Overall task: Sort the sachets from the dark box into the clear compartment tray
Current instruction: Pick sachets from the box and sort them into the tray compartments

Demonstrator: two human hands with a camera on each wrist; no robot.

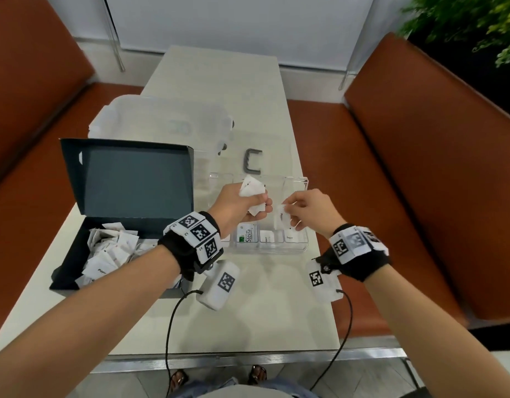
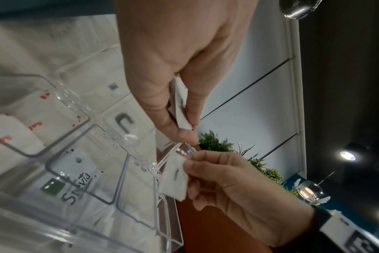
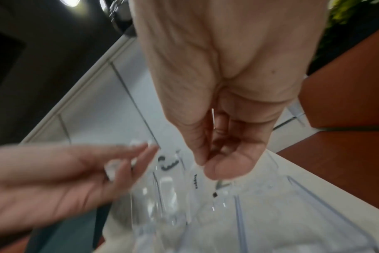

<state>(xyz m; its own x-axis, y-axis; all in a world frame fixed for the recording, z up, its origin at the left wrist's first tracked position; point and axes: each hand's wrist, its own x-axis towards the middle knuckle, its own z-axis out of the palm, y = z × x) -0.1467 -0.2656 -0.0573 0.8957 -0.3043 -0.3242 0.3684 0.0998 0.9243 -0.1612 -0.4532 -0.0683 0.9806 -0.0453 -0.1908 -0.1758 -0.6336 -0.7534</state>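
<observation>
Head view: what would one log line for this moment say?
left hand: holds sachet bunch | right hand: pinches one sachet over clear compartment tray | dark box: sachets left

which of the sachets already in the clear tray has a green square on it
The Stevia sachet, lying in the clear tray's near row just right of the left hand's wrist. The tray's other visible sachets show no green.

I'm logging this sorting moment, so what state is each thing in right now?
Dark cardboard box: lid open, many white sachets inside.
Clear plastic compartment tray: open, partly filled.
Green-and-white Stevia sachet: lying in a near compartment.
Left hand: gripping several white sachets.
Right hand: pinching one white sachet over the tray.
</observation>
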